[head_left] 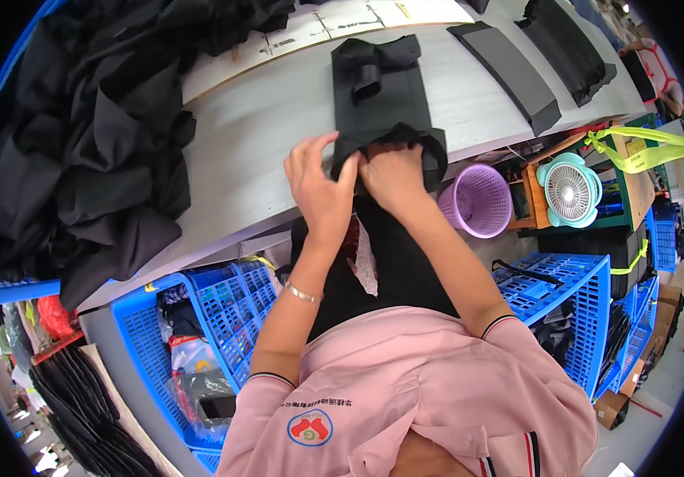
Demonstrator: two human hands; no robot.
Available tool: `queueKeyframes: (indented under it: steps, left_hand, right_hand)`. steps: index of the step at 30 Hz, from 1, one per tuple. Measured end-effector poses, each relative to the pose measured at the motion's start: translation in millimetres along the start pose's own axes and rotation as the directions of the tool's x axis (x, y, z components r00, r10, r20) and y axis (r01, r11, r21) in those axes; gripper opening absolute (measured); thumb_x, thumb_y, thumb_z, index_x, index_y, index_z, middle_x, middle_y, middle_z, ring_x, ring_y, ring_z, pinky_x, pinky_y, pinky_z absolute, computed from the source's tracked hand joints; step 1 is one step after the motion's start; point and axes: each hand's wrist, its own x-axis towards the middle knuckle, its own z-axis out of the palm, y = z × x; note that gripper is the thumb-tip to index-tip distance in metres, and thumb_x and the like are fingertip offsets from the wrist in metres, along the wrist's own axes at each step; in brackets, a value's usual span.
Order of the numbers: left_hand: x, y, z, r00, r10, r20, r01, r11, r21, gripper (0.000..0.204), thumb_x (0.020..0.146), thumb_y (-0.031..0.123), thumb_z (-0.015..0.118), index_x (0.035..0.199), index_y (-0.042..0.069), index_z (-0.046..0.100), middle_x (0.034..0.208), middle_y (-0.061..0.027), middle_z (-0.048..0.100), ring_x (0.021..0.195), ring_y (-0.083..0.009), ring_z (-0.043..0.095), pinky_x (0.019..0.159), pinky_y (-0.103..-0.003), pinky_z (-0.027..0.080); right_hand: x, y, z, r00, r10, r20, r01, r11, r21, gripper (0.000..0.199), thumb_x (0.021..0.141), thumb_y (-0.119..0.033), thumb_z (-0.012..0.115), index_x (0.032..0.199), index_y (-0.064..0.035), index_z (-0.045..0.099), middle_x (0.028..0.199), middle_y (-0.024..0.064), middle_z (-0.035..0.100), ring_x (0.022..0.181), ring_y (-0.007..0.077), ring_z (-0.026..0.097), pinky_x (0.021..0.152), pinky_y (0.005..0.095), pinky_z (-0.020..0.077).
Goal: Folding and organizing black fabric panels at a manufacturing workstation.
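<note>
A long black fabric piece (386, 107) lies on the light grey table in front of me, its near end folded up and hanging at the table edge. My right hand (392, 176) is at that near end, fingers tucked into the fold and partly hidden by the cloth, gripping it. Beside it, my left hand (320, 184) has its fingers spread; its thumb tip is at the fabric's left edge, close to the right thumb. At the far end of the piece, a small black loop (367, 80) and a rolled flap stand up.
A heap of black fabric (103, 135) fills a blue bin at left. Stacked black pieces (509, 75) lie at right on the table (239, 159). Below the edge are a purple basket (477, 200), a turquoise fan (569, 189) and blue crates (553, 278).
</note>
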Motion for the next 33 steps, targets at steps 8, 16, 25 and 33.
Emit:
queueKeyframes:
  steps: [8, 16, 25, 33]
  left_hand:
    - [11.6, -26.7, -15.7, 0.971, -0.077, 0.227, 0.131, 0.964, -0.233, 0.042, 0.074, -0.014, 0.054, 0.105, 0.007, 0.073, 0.097, -0.0100, 0.063, 0.079, -0.0248, 0.062, 0.071, -0.033, 0.053]
    - [34.8, 32.1, 21.6, 0.839, 0.421, 0.345, -0.393, 0.907, -0.150, 0.036, 0.072, 0.000, 0.065, 0.106, 0.010, 0.072, 0.113, -0.0079, 0.064, 0.105, -0.0307, 0.055, 0.098, -0.044, 0.041]
    - [58.7, 65.4, 16.1, 0.511, 0.404, 0.758, -0.006, 0.884, -0.467, 0.019, 0.084, 0.010, 0.065, 0.100, 0.004, 0.074, 0.096, -0.0095, 0.072, 0.087, -0.0280, 0.068, 0.075, -0.036, 0.054]
    - [44.3, -10.8, 66.7, 0.443, 0.484, 0.755, -0.485, 0.837, -0.252, 0.042, 0.102, 0.029, 0.050, 0.139, 0.011, 0.054, 0.148, -0.0108, 0.048, 0.143, -0.0289, 0.036, 0.117, -0.046, 0.029]
  right_hand:
    - [1.3, 36.3, 1.3, 0.973, -0.183, 0.141, 0.138, 0.949, 0.283, 0.036, 0.094, -0.026, 0.050, 0.118, -0.0018, 0.062, 0.122, 0.0162, 0.064, 0.115, 0.0340, 0.059, 0.100, 0.0448, 0.0449]
    - [-6.2, 27.5, 12.5, 0.994, -0.093, -0.059, 0.102, 0.976, 0.193, 0.033, 0.089, -0.033, 0.056, 0.105, -0.0063, 0.065, 0.106, 0.0162, 0.068, 0.101, 0.0308, 0.065, 0.089, 0.0484, 0.0456]
    - [-34.3, 31.8, 13.5, 0.988, -0.077, -0.131, 0.113, 0.950, 0.291, 0.036, 0.091, -0.038, 0.056, 0.109, -0.0071, 0.061, 0.109, 0.0144, 0.063, 0.100, 0.0333, 0.060, 0.085, 0.0429, 0.0448]
    - [-68.2, 10.9, -30.9, 0.970, -0.067, 0.233, 0.007, 0.968, 0.250, 0.036, 0.093, -0.041, 0.058, 0.091, -0.0059, 0.066, 0.088, 0.0138, 0.065, 0.096, 0.0310, 0.060, 0.087, 0.0447, 0.0429]
